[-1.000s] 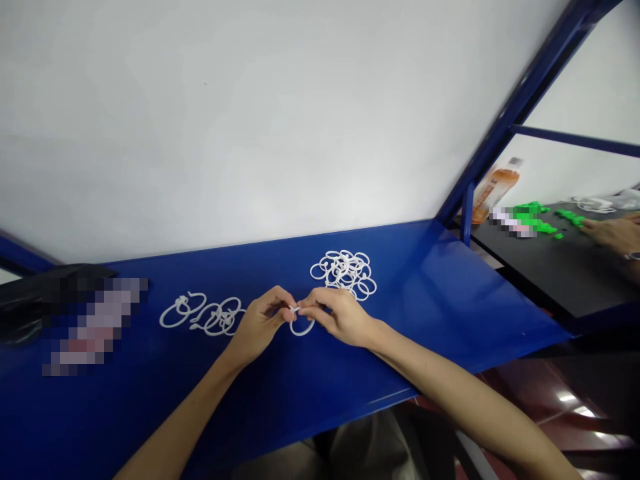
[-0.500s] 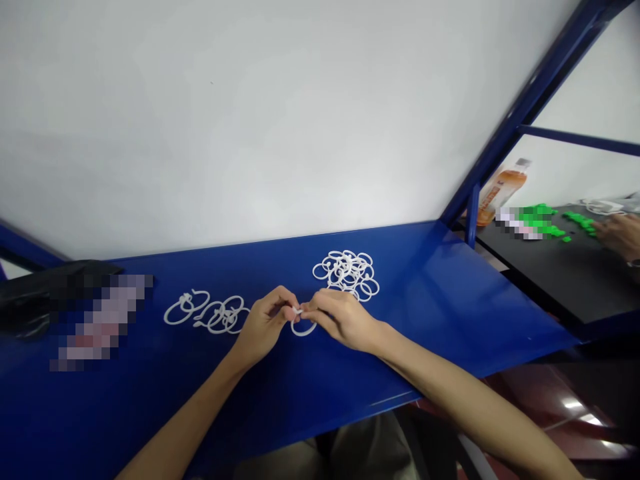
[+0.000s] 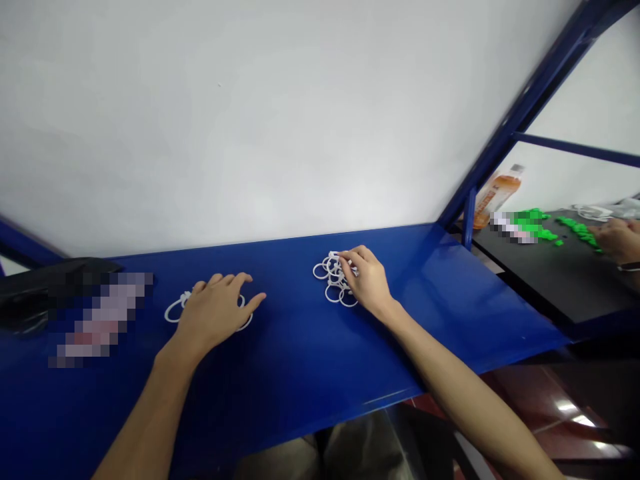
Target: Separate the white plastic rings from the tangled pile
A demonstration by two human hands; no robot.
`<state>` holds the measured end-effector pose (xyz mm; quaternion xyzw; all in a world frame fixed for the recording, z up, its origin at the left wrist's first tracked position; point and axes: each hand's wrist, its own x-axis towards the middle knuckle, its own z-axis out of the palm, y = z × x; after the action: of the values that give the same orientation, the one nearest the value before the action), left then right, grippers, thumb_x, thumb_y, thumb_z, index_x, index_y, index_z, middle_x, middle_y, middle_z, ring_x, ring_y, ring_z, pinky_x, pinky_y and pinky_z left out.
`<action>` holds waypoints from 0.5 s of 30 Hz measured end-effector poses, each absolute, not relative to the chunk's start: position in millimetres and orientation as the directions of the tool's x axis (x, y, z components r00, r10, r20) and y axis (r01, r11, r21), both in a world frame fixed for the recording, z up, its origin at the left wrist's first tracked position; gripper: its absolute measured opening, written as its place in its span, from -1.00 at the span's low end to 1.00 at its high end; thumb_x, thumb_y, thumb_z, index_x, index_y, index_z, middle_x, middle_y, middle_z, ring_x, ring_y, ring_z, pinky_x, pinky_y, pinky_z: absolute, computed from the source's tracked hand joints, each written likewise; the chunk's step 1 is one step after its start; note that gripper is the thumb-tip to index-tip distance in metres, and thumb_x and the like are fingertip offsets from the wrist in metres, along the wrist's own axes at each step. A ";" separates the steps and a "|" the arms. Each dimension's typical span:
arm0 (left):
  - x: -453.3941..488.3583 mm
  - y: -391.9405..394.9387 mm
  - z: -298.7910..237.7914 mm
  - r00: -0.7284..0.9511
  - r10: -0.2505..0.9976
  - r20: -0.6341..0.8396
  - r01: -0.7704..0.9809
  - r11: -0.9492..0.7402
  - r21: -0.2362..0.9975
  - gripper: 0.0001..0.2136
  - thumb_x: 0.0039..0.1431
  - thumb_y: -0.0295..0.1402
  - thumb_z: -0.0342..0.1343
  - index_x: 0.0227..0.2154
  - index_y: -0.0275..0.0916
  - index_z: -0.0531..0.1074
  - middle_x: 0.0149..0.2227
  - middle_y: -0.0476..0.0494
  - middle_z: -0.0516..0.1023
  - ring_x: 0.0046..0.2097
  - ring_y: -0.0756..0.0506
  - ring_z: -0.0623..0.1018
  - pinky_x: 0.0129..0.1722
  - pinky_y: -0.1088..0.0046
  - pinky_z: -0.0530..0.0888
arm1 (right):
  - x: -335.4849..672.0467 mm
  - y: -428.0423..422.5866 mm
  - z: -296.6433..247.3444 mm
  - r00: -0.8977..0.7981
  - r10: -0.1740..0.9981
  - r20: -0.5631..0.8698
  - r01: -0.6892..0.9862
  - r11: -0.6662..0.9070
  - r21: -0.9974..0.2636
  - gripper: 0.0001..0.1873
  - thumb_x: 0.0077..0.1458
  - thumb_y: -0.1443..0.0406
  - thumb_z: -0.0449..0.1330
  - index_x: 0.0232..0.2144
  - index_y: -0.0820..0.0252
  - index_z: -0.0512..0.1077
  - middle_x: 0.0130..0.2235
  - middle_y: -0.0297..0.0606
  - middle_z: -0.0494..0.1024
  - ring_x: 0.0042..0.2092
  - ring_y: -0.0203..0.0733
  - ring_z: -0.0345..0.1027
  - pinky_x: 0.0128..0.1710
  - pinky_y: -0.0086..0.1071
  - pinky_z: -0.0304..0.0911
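Note:
My left hand [image 3: 215, 310] hovers over or rests on the left group of white plastic rings [image 3: 185, 296], palm down with its fingers spread. It covers most of that group, and whether it touches the rings is hard to tell. Over the right-hand heap of white rings [image 3: 334, 283], my right hand [image 3: 369, 277] has its thumb and index finger pinched together. A white ring's small clip end [image 3: 334, 254] shows at those fingertips; the rest of it merges with the heap. Part of the heap is hidden behind this hand.
Both groups lie on a blue table [image 3: 300, 373] against a white wall [image 3: 280, 120]. A black bag [image 3: 60, 277] and a blurred-out packet [image 3: 107, 310] are at left. Right of a blue frame post [image 3: 469, 217], another person's hand [image 3: 620, 240] is near green pieces [image 3: 577, 230] and a bottle [image 3: 497, 199].
My hands have parted from the ring they held together at the middle. The left moved left over the left group and spread open; the right moved up and right to the heap.

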<state>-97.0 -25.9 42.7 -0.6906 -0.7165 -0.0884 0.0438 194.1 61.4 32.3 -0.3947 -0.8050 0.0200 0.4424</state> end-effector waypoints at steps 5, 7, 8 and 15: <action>-102.4 -24.2 27.7 0.059 0.994 0.095 0.998 -0.062 0.027 -0.65 0.25 -0.28 -0.09 0.00 -0.19 0.45 -0.22 -0.20 0.63 -0.07 -0.29 0.51 -0.09 0.14 0.30 | 194.3 68.3 20.0 -0.419 0.712 0.564 0.719 0.639 -0.274 -0.88 0.26 0.36 0.15 -0.24 0.23 0.50 -0.30 -0.17 0.54 -0.21 -0.06 0.32 -0.15 -0.21 0.32; -98.5 -23.6 25.4 0.086 0.989 0.120 0.995 -0.092 0.043 -0.66 0.25 -0.34 -0.11 -0.02 -0.17 0.46 -0.22 -0.18 0.63 -0.09 -0.27 0.51 -0.11 0.16 0.29 | 191.4 67.5 16.7 -0.449 0.710 0.543 0.740 0.636 -0.219 -0.88 0.25 0.35 0.16 -0.31 0.23 0.50 -0.29 -0.15 0.54 -0.21 -0.04 0.28 -0.13 -0.18 0.30; -96.2 -23.5 25.4 0.094 0.986 0.136 0.994 -0.102 0.050 -0.67 0.24 -0.34 -0.10 -0.03 -0.17 0.47 -0.23 -0.18 0.63 -0.09 -0.27 0.51 -0.11 0.16 0.29 | 190.0 67.2 15.4 -0.454 0.707 0.543 0.752 0.631 -0.193 -0.87 0.25 0.34 0.16 -0.32 0.23 0.50 -0.27 -0.14 0.53 -0.20 -0.03 0.26 -0.11 -0.17 0.28; -80.9 -25.0 36.7 0.118 0.943 0.310 0.959 -0.189 0.210 -0.70 0.22 -0.34 -0.05 -0.03 -0.14 0.46 -0.29 -0.09 0.58 -0.16 -0.19 0.50 -0.08 0.20 0.32 | 186.0 68.4 10.1 -0.441 0.685 0.580 0.784 0.608 -0.122 -0.84 0.24 0.28 0.19 -0.22 0.23 0.55 -0.17 -0.08 0.50 -0.13 0.02 0.22 -0.09 -0.15 0.25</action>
<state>-80.9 -25.0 36.7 -0.7474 -0.6365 -0.1895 0.0208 186.0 68.4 10.1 -0.4348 -0.8448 -0.0828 0.3008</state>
